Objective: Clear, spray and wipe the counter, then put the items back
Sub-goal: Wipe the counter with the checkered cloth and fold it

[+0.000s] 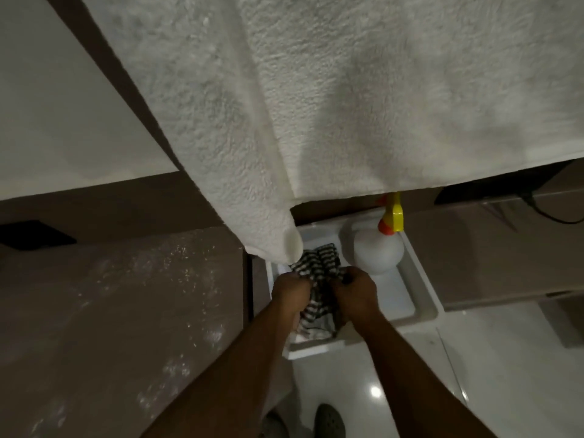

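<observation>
A black-and-white striped cloth is bunched between both my hands above a white open drawer. My left hand grips the cloth's left side and my right hand grips its right side. A white spray bottle with a yellow and orange trigger head stands in the back right of the drawer, apart from my hands. The brown counter lies to the left, speckled with wet droplets.
A large white towel hangs close to the camera and hides the upper view. A dark socket plate sits at the left wall. A black cable runs at the far right. My shoes stand on glossy white floor tiles.
</observation>
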